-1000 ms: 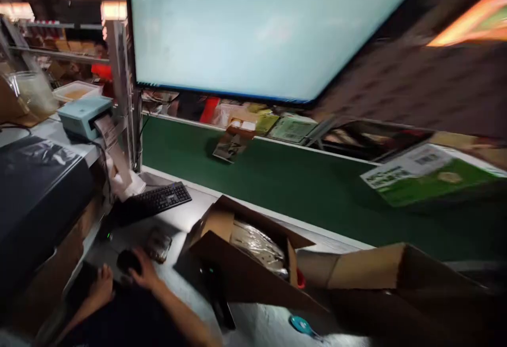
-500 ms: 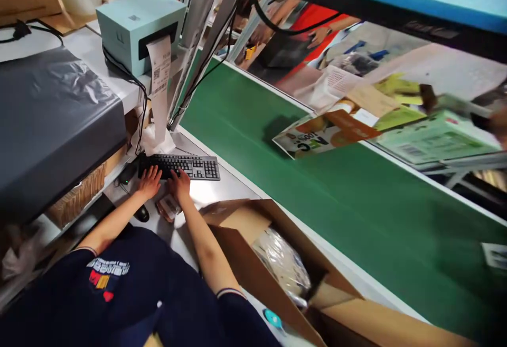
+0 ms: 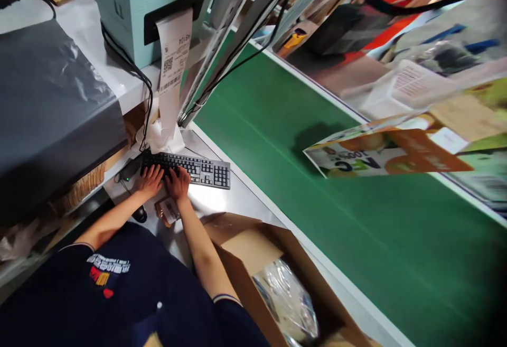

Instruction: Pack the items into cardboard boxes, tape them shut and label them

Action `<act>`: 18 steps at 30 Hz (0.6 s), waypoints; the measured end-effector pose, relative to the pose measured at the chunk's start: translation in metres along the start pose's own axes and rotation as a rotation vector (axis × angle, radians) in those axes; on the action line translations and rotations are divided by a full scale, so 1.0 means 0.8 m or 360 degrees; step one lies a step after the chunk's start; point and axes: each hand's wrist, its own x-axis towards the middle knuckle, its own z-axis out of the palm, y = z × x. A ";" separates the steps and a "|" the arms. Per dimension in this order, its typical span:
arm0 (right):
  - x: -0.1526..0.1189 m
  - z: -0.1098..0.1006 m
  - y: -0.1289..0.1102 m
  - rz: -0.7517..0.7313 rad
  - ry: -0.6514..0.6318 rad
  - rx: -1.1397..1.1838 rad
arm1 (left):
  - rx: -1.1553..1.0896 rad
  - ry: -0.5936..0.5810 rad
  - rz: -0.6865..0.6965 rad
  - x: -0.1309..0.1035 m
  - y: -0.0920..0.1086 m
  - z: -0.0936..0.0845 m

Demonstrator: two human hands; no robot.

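Observation:
A black keyboard (image 3: 208,171) lies on the metal worktop, and both hands rest on its left part. My left hand (image 3: 151,180) is open, fingers spread over the keys. Beside it, my right hand (image 3: 179,182) is open too, its fingers reaching onto the keys and partly hidden. Just below my right hand lies a small packet (image 3: 168,210) with a printed label. A black mouse (image 3: 139,214) sits under my left forearm. Behind the keyboard, a printed paper label strip (image 3: 174,67) hangs from the pale blue label printer (image 3: 127,25).
An open cardboard box (image 3: 253,241) holding a clear plastic-wrapped item (image 3: 287,299) stands by my right arm. Beyond it runs a green conveyor belt (image 3: 269,125), with a printed carton (image 3: 356,151) over its far edge. Grey plastic sheeting (image 3: 55,114) covers the left side. A person in orange is across the belt.
The view has shifted lower and closer, so the monitor has left the picture and the printer appears larger. Both hands stay on the keyboard with only slight finger movement.

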 end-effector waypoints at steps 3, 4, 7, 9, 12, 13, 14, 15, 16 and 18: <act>-0.006 0.002 -0.001 0.0038 0.0016 0.0007 | -0.0026 -0.0007 0.0008 0.003 -0.001 0.004; -0.010 0.001 -0.001 0.0052 0.0024 0.0020 | -0.0036 -0.0004 0.0002 0.005 -0.001 0.006; -0.024 -0.004 0.004 0.0101 0.0050 0.0070 | -0.0087 0.0045 -0.0034 0.015 -0.002 0.009; -0.029 -0.009 0.008 0.0133 0.0057 0.0094 | -0.0138 0.0108 -0.0070 0.023 -0.003 0.007; -0.020 -0.018 0.014 0.0206 0.0088 0.0102 | -0.0200 0.0198 -0.0157 0.030 -0.003 -0.001; -0.013 -0.021 0.015 0.0224 0.0098 0.0103 | -0.0207 0.0215 -0.0180 0.030 -0.003 -0.005; -0.004 -0.022 0.016 0.0231 0.0099 0.0108 | -0.0205 0.0226 -0.0195 0.028 -0.002 -0.008; 0.004 -0.023 0.017 0.0231 0.0087 0.0117 | -0.0195 0.0232 -0.0200 0.024 -0.002 -0.010; 0.012 -0.024 0.017 0.0229 0.0067 0.0128 | -0.0179 0.0227 -0.0189 0.019 -0.001 -0.011; 0.022 -0.024 0.015 0.0238 0.0031 0.0147 | -0.0135 0.0202 -0.0140 0.006 0.000 -0.011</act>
